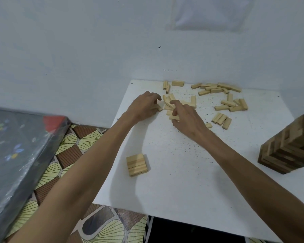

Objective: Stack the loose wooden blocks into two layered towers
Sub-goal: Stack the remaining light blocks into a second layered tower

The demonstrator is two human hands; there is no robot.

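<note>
Pale wooden loose blocks [221, 119] lie scattered across the far half of the white table [182, 172]. My left hand [144, 106] curls round a block [158, 108] at the pile's edge; my right hand [188, 120] pinches a second block [174, 117] just beside it. A flat layer [136, 164] of blocks sits nearer me, and a dark striped tower [288, 149] stands at the right edge.

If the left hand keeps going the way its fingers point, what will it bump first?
Most likely the heap of loose blocks just ahead of the left hand, where the right hand also reaches; depth is hard to judge.
</note>
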